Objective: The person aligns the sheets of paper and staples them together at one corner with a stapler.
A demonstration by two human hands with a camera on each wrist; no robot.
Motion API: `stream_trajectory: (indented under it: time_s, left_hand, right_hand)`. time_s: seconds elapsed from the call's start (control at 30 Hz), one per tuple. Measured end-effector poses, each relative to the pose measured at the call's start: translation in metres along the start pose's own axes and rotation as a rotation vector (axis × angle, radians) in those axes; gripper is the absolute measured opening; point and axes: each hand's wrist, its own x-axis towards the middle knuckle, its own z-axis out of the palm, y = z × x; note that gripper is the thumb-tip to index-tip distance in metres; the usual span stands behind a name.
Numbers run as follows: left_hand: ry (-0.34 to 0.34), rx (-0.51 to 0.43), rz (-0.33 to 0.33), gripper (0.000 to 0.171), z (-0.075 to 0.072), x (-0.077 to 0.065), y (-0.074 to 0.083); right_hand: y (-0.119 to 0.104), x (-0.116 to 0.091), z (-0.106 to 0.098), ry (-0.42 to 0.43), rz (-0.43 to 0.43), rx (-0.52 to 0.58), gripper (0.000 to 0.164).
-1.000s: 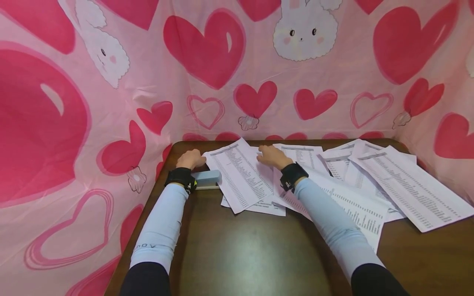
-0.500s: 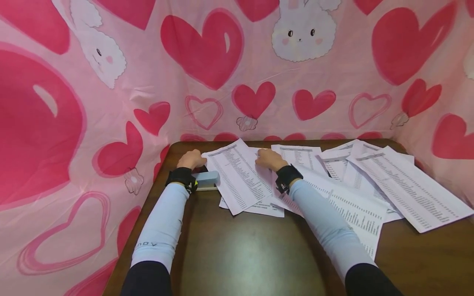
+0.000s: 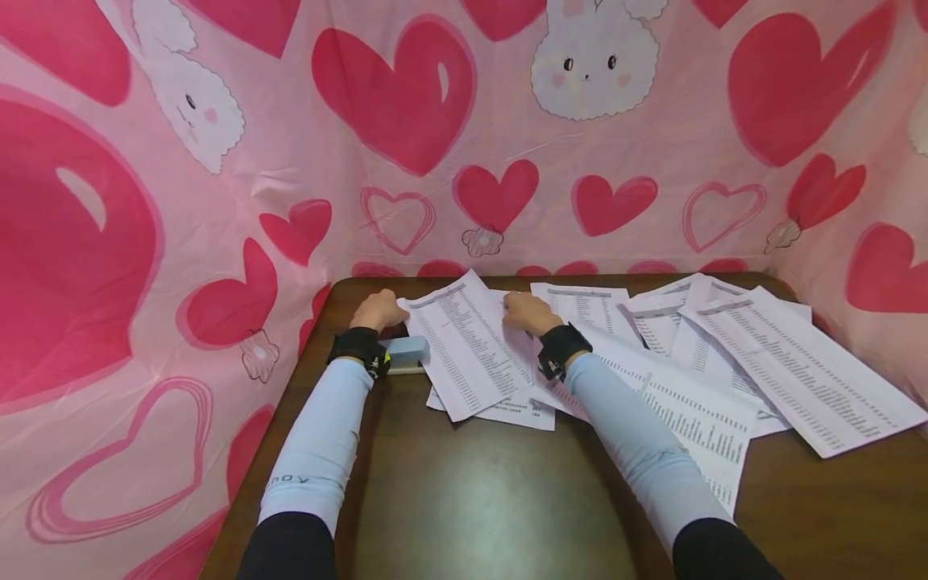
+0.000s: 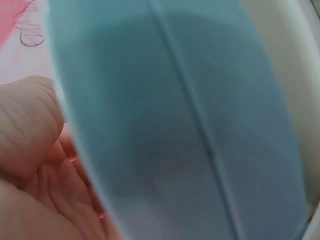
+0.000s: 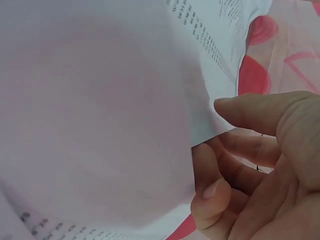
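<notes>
My left hand (image 3: 379,312) has curled fingers at the upper left edge of a tilted printed sheet (image 3: 467,346), gripping that edge. Just below it is a light blue stapler (image 3: 406,352) with a cream base, partly covered by the wrist strap and the sheet. In the left wrist view the stapler (image 4: 165,120) hides most of the fingertips. My right hand (image 3: 529,312) pinches the edge of a sheet lying under the tilted one. The right wrist view shows the thumb on one face of that paper (image 5: 207,117) and curled fingers behind it.
Several overlapping printed sheets (image 3: 681,387) spread over the right side of the brown table (image 3: 493,491). One sheet (image 3: 805,370) reaches toward the right edge. A pink heart-patterned cloth (image 3: 609,153) hangs behind and at the sides.
My right hand has shifted slightly left from a second ago, its fingers now closer together at the paper's edge. The left hand stays nearly still, and the lower sheet's bottom edge has moved slightly.
</notes>
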Motion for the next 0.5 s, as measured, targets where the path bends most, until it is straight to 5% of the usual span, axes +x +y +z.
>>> stream_trajectory:
  time_s: [0.27, 0.5]
  left_hand:
    - [0.051, -0.008, 0.028, 0.036, -0.004, -0.001, 0.006]
    - [0.153, -0.017, 0.070, 0.024, -0.011, 0.001, 0.014]
  right_hand:
    - [-0.001, -0.006, -0.008, -0.008, -0.003, 0.090, 0.022]
    - [0.002, -0.014, -0.024, 0.071, -0.040, 0.071, 0.024]
